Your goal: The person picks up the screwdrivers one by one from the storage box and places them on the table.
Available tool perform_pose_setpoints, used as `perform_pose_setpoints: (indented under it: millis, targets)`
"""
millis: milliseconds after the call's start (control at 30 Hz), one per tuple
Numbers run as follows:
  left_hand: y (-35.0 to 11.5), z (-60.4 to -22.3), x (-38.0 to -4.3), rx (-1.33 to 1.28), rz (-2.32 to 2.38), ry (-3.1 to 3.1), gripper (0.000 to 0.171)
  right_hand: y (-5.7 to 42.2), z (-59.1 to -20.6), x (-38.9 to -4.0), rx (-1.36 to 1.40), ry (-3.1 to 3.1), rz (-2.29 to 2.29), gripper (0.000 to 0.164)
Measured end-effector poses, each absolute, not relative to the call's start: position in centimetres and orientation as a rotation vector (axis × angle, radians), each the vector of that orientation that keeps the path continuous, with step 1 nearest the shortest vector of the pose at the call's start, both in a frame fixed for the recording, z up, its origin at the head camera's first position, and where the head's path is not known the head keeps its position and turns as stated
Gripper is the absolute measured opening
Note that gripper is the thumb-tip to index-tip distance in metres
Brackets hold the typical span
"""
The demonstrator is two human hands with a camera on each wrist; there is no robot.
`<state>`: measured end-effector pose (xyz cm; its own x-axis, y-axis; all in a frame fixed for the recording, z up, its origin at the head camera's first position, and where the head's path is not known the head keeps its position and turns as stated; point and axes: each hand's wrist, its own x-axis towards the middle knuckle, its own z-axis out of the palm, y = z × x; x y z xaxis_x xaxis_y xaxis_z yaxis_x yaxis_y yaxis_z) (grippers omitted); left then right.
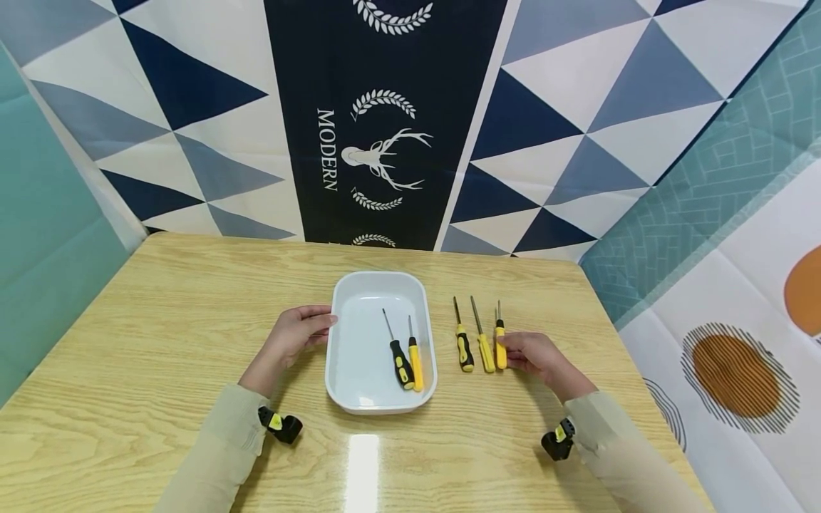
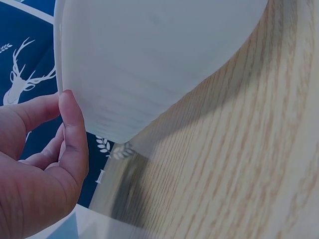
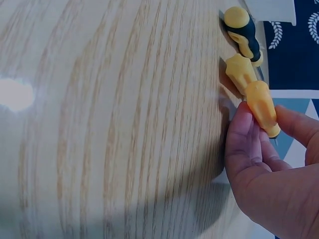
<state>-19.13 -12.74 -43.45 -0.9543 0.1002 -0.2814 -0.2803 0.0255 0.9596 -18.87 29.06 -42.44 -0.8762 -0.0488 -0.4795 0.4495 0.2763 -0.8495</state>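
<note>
Head view: at the left edge of the white tray, the left hand, with fingers drawn together in a pinch on the rim. Over at the right, beyond the row of tools, the right hand, curled round the handle of a yellow screwdriver with a black collar. Rightmost of three, shaft pointing away from the person.

Just beside it on the table, an all-yellow screwdriver, and next to that, nearer the tray, a black-and-yellow screwdriver. Inside the tray, toward its right wall, two more: a slim-shafted black one with yellow patches and a yellow-handled one, handles side by side.

Left wrist view: only the thickness of the tray edge between the pinching fingers, one to each side; the others bent, partly hidden behind.

Right wrist view: fingers on opposite sides of the yellow handle, parted by no more than its width, butt end uncovered (whether resting on the table or just lifted, impossible to tell). Behind the handle, partly overlapped by it, the all-yellow screwdriver.
</note>
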Motion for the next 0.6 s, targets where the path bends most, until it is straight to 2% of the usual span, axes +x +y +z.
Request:
perform_pose_setpoints:
  millis: [433, 600]
  targets:
    - [-12.59, -43.31, -19.16, -0.188, 2.014, 2.028, 0.044, 29.00, -42.25, -18.71, 0.397, 2.177, -1.567, 0.054]
    - [-12.58, -43.31, -19.12, -0.200, 2.005, 2.038, 0.044, 29.00, -42.39, -18.98, 0.413, 2.182, -1.546, 0.051]
